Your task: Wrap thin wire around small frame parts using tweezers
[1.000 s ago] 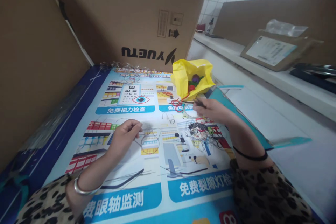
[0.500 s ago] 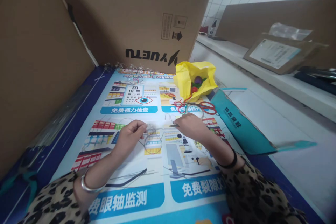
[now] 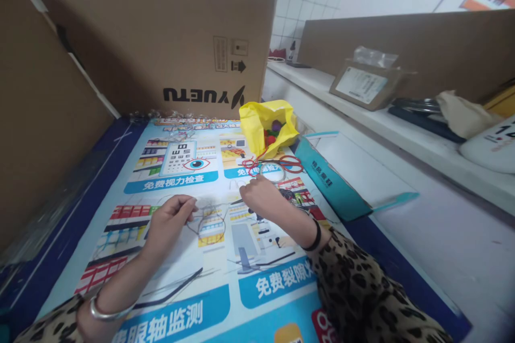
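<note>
Change: the right hand point(image 3: 261, 196) has come back from the far side, by the yellow bag point(image 3: 257, 123) and red scissors point(image 3: 293, 163), to the middle of the worktop point(image 3: 402, 265).
Left hand point(image 3: 171, 220): unmoved, its fingers pinched closed on the left rim of the wire spectacle frame point(image 3: 210, 223).
Frame place: lying flat on the printed poster point(image 3: 257, 284), between the two hands and nearer the left one.
Meaning: both hands are now gathered at the frame, so the work looks to have turned from reaching to handling it.
Right fingers: curled under; I cannot tell whether they hold anything.
Hard to see: the frame's thin wire is lost against the print, and its right rim is unclear.
Cut off: both elbows, at the near edge.
</note>
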{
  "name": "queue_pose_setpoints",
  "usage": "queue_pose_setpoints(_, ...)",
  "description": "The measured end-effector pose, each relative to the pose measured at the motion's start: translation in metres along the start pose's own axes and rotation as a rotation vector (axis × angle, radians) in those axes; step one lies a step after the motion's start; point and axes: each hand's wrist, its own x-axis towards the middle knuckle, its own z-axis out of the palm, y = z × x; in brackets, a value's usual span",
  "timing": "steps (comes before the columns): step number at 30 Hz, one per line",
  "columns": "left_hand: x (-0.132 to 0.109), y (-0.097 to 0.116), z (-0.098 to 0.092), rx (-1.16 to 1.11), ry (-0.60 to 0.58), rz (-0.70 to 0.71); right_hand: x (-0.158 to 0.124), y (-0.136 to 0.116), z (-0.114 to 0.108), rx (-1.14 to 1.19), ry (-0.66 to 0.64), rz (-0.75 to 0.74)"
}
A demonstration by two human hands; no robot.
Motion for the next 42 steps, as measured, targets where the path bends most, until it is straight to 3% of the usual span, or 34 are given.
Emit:
queue_pose_setpoints(4, 0.002, 0.005, 0.001, 0.018, 0.020, -0.005, -0.006, 0.025, -0.013, 0.074, -0.065, 0.127)
queue_pose_setpoints(8, 0.008, 0.021, 0.009, 0.095, -0.047, -0.049, -0.016, 0.068, -0.026, 0.164, -0.161, 0.197)
queue_pose_setpoints(13, 0.023, 0.046, 0.033, 0.248, -0.222, -0.069, -0.048, 0.121, -0.051, 0.364, 0.028, 0.339)
queue_pose_setpoints(17, 0.038, 0.057, 0.054, 0.455, -0.334, -0.028, -0.079, 0.141, -0.070, 0.515, 0.207, 0.363)
queue_pose_setpoints(22, 0.056, 0.051, 0.072, 0.636, -0.375, 0.027, -0.094, 0.139, -0.076, 0.592, 0.254, 0.379)
queue_pose_setpoints(28, 0.066, 0.036, 0.074, 0.952, -0.426, 0.114, -0.072, 0.123, -0.079, 0.371, 0.086, 0.382)
queue_pose_setpoints(32, 0.065, 0.038, 0.067, 1.029, -0.440, 0.100, -0.059, 0.115, -0.080, 0.180, -0.120, 0.356)
queue_pose_setpoints(36, 0.060, 0.044, 0.055, 1.016, -0.486, 0.123, -0.071, 0.105, -0.066, 0.032, -0.391, 0.412)
queue_pose_setpoints(42, 0.048, 0.059, 0.026, 0.972, -0.520, 0.223, -0.097, 0.086, -0.032, -0.054, -0.510, 0.414)
